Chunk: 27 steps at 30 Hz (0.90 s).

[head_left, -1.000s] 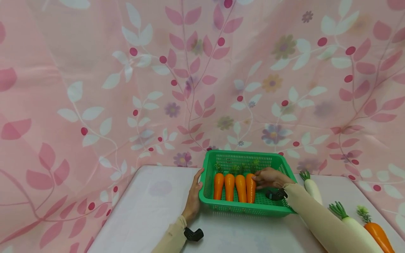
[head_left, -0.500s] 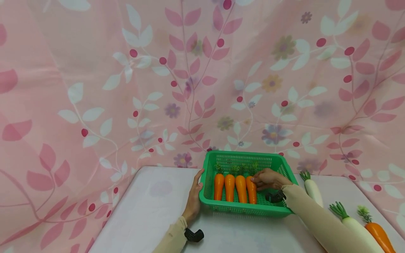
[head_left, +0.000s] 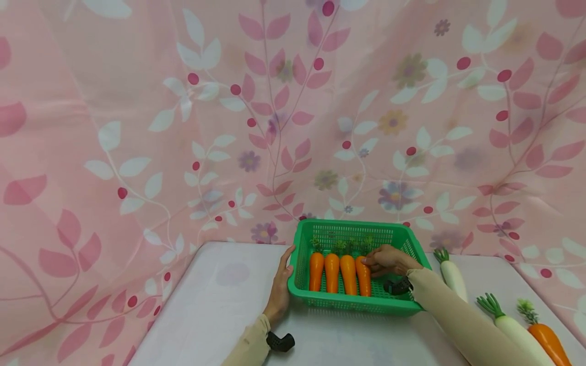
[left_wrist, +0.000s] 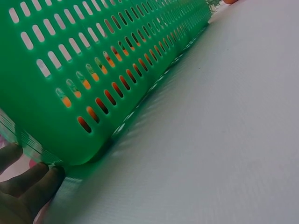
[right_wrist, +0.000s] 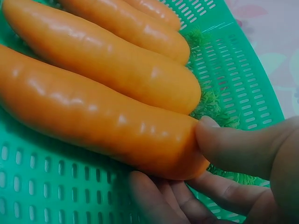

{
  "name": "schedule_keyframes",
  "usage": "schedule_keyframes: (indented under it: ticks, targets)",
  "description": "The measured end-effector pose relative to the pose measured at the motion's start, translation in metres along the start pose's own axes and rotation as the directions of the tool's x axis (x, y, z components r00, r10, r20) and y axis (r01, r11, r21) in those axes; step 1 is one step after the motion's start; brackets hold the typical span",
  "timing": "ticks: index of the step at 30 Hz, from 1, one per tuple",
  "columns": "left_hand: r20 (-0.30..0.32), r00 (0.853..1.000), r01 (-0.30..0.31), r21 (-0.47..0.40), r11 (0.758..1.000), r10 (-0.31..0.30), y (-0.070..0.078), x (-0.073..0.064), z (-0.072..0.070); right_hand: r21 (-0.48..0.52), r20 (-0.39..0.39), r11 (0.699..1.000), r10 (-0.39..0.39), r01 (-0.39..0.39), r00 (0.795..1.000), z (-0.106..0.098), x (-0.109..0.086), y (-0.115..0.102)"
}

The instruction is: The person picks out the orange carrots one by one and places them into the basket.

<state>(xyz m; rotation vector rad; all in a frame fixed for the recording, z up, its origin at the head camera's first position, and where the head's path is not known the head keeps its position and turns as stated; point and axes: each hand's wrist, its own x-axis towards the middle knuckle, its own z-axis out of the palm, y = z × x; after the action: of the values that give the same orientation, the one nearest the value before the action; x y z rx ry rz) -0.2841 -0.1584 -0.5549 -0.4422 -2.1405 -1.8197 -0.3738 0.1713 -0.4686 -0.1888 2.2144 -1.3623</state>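
In the head view, a green slotted plastic basket (head_left: 352, 302) stands at the back of the table with several orange carrots side by side inside. My right hand (head_left: 389, 258) reaches in and pinches the top of the rightmost carrot (head_left: 363, 278). The right wrist view shows the thumb (right_wrist: 233, 142) over the carrot's thick end (right_wrist: 168, 149) and the fingers below it. The carrot lies slightly slanted on the basket floor. My left hand (head_left: 278, 290) rests against the basket's left side. In the left wrist view, its fairly straight fingers (left_wrist: 39, 186) touch the basket's corner.
Right of the basket lie two white radishes (head_left: 453, 277) (head_left: 515, 330) with green tops and another carrot (head_left: 547, 339), partly cut off by the frame. The white-covered table (head_left: 220, 300) meets a pink floral curtain (head_left: 284, 127) behind.
The rightmost carrot has tilted a little, its lower end shifting right. My right hand still pinches it and has moved only slightly. My left hand stays against the basket.
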Motion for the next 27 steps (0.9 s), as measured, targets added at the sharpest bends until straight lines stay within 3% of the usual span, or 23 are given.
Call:
schedule_keyframes:
  ticks: [27]
  targets:
    - [0.017, 0.999, 0.043, -0.008, 0.999, -0.042, 0.0061, -0.0008, -0.0009, -0.047, -0.036, 0.999, 0.008, -0.010, 0.999, 0.0009, -0.0025, -0.0001]
